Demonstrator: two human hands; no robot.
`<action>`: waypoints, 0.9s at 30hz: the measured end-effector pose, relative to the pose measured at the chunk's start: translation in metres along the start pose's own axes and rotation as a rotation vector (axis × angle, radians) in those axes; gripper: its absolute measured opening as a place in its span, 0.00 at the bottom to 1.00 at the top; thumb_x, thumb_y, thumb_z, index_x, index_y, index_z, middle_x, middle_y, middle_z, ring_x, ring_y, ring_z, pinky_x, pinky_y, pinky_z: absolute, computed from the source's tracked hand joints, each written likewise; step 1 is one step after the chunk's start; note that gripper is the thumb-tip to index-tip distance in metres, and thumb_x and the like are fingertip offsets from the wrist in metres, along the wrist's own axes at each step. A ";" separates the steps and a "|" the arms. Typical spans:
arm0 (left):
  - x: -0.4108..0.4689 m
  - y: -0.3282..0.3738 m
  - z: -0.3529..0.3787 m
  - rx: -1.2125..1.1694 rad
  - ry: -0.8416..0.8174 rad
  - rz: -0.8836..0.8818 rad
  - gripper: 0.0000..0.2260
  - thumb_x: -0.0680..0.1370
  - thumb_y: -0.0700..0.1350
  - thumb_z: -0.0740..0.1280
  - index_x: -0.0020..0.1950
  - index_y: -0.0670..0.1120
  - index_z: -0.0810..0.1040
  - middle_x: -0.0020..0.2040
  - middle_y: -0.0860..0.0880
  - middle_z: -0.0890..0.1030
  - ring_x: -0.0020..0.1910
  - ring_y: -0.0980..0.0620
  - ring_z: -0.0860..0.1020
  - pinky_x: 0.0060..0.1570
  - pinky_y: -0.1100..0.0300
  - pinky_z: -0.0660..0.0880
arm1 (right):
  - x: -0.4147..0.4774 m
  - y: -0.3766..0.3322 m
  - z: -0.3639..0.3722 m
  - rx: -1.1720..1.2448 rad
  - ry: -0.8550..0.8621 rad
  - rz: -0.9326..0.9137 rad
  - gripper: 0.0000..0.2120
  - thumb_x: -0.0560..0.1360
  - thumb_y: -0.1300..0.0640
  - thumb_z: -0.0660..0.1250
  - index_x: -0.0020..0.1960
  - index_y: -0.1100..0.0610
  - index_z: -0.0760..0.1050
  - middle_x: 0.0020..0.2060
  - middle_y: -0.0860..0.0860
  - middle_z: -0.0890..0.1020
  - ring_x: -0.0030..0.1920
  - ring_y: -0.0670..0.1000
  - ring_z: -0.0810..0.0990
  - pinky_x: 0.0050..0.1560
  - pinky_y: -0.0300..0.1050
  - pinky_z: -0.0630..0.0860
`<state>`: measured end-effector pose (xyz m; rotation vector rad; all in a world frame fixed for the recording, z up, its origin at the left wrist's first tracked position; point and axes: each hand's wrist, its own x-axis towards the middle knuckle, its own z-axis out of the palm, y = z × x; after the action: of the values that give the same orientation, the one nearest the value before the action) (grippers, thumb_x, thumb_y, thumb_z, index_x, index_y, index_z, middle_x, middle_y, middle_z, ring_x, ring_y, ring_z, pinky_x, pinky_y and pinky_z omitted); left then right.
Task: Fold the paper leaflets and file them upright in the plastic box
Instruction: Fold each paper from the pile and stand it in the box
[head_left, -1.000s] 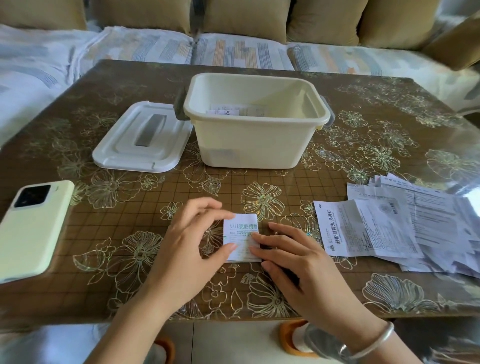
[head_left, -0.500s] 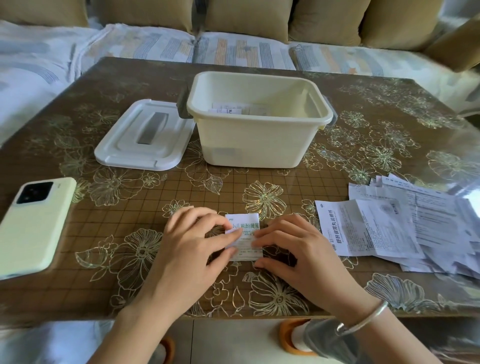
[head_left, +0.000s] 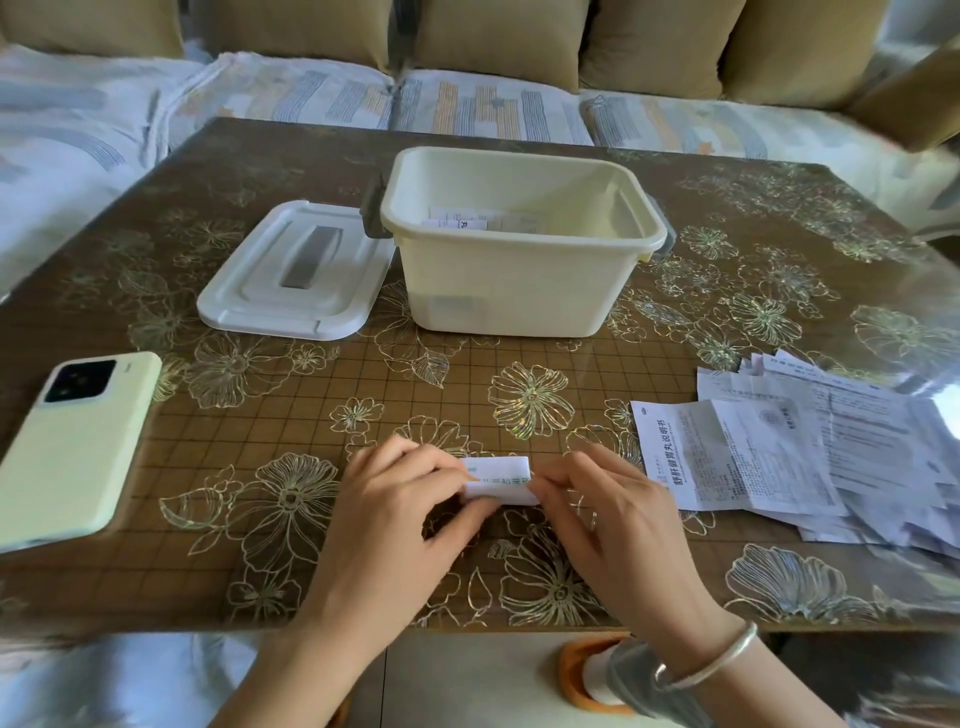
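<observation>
Left hand (head_left: 395, 499) pinches left end of small folded leaflet (head_left: 501, 480), right hand (head_left: 608, 514) pinches right end; thin white paper strip, green print, near front of glossy floral bench (head_left: 519, 364). Cream rectangular plastic box (head_left: 519, 280) behind, folded slips inside. Flat white lid (head_left: 296, 270) beside box. Loose creased leaflet pile (head_left: 810, 457) right.

One box (head_left: 519, 291), one lid (head_left: 296, 275), one phone (head_left: 78, 441).

Open tabletop (head_left: 467, 374) fronts the box (head_left: 509, 280); lid (head_left: 296, 270) left, papers (head_left: 805, 457) right.
</observation>
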<state>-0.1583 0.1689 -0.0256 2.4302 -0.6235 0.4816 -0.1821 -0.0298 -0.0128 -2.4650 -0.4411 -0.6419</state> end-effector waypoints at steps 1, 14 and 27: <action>0.000 0.001 0.001 -0.010 0.007 -0.030 0.14 0.75 0.58 0.63 0.41 0.51 0.82 0.41 0.61 0.78 0.43 0.56 0.73 0.45 0.55 0.70 | -0.001 0.000 0.001 0.021 0.009 0.039 0.09 0.77 0.49 0.62 0.46 0.53 0.77 0.36 0.42 0.76 0.35 0.42 0.74 0.31 0.44 0.74; 0.008 0.012 0.003 -0.031 0.025 -0.216 0.29 0.69 0.51 0.73 0.67 0.45 0.72 0.49 0.54 0.77 0.47 0.56 0.74 0.52 0.59 0.73 | 0.012 -0.002 0.005 -0.070 -0.130 0.085 0.17 0.72 0.52 0.70 0.59 0.48 0.71 0.48 0.41 0.73 0.49 0.45 0.73 0.43 0.42 0.76; 0.030 -0.010 -0.015 0.023 -0.148 0.065 0.16 0.70 0.65 0.66 0.47 0.57 0.84 0.44 0.64 0.80 0.52 0.57 0.73 0.58 0.55 0.66 | 0.020 0.013 -0.006 -0.099 -0.217 -0.207 0.08 0.78 0.55 0.64 0.51 0.55 0.80 0.44 0.46 0.83 0.47 0.47 0.80 0.44 0.45 0.78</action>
<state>-0.1311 0.1757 -0.0046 2.4897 -0.7656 0.3392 -0.1623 -0.0397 -0.0037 -2.6161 -0.7738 -0.4886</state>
